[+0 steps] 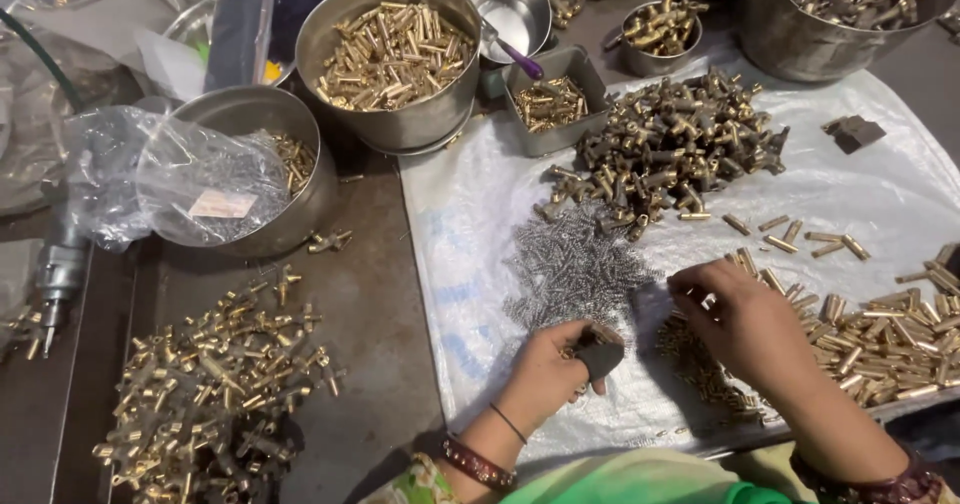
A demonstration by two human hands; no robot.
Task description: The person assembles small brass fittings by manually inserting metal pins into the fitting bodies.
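My left hand [556,367] rests on a white plastic sheet [880,194], fingers curled around a small brass fitting, with a dark cover on one fingertip. It lies just below a heap of small steel springs [572,264]. My right hand [745,321] reaches to the edge of that heap, fingers pinched on a small part that I cannot make out. Under and to the right of it lie loose brass pins [890,339]. A pile of darker brass fittings [668,149] sits farther back on the sheet.
A large steel bowl of brass pins [392,56] stands at the back, beside a small grey tray [552,102] and other steel bowls [815,9]. A bowl with a clear bag [190,179] is at left. Assembled brass fittings [210,384] are heaped at lower left.
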